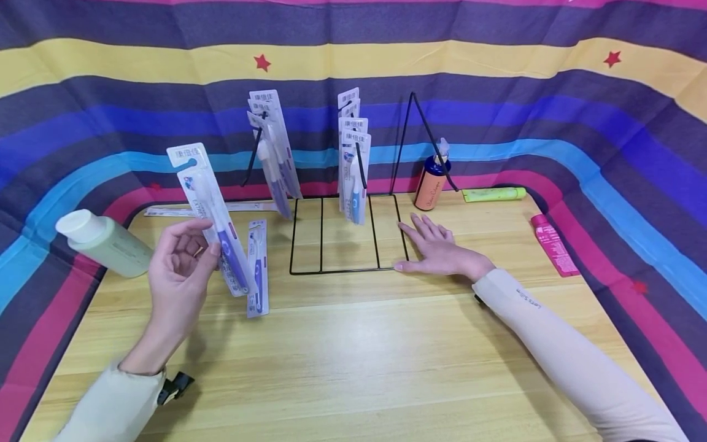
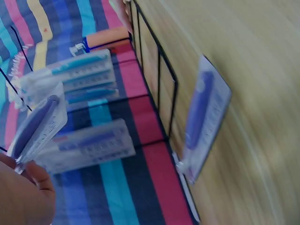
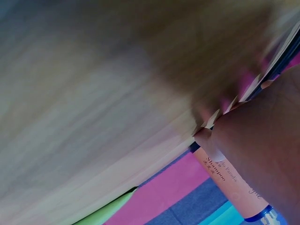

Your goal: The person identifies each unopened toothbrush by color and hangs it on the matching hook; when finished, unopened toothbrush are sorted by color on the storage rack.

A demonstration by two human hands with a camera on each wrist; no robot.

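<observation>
Toothbrush pack (image 1: 212,215) pinched in left hand (image 1: 179,270), right hand (image 1: 436,248) flat on rack base (image 1: 309,270), shampoo lettering (image 3: 215,168) wrist-view only

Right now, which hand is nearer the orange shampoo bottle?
Right. The right hand lies flat on the table just in front of the orange shampoo bottle; the left hand is far across, holding a toothbrush pack.

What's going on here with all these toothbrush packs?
A person sits at a wooden table. Their left hand holds up a packaged toothbrush, while the right hand rests flat on the table, against the base of a black wire rack. Several packs already hang on the rack's hooks, and one more pack lies on the table beside the left hand.
</observation>
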